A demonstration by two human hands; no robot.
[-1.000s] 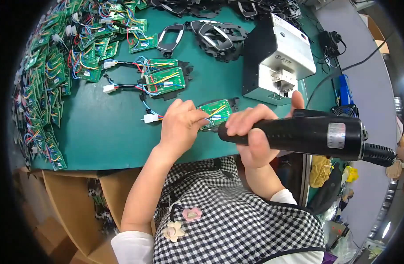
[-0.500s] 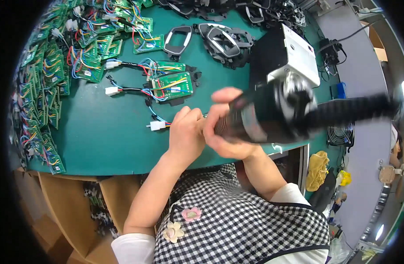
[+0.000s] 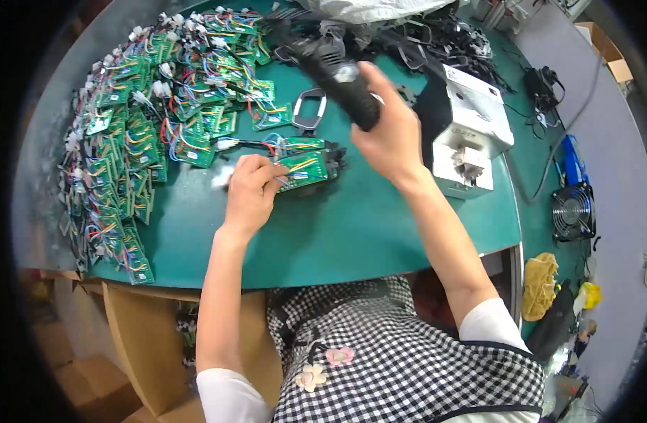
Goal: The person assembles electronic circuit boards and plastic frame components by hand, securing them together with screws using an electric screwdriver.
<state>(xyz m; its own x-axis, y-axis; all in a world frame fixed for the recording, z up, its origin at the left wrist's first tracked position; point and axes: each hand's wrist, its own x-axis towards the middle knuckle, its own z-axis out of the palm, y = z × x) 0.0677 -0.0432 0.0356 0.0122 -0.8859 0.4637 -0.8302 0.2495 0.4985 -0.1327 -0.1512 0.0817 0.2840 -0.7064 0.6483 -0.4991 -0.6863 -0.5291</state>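
Observation:
My right hand [image 3: 394, 137] is raised over the table, its fingers wrapped round a black cylindrical electric screwdriver [image 3: 352, 95] whose body slants up to the far left and is partly blurred. My left hand [image 3: 251, 190] is closed at the left end of a green circuit board [image 3: 306, 171], pinching its wires. A white plug [image 3: 223, 178] beside those fingers is smeared by motion. That board rests on a black plastic part, and just behind it lies a second circuit board [image 3: 304, 144] with coloured wires.
Piles of wired circuit boards [image 3: 115, 162] cover the table's left side. A black-and-grey frame [image 3: 309, 111] lies behind the two boards, with more black parts [image 3: 436, 46] at the back. A white screw feeder box [image 3: 471, 130] stands on the right, near a small fan [image 3: 573, 211].
My hands have parted. The right one lifted the electric screwdriver away to the far side, while the left one moved left onto the board's wires. The head view has shifted too.

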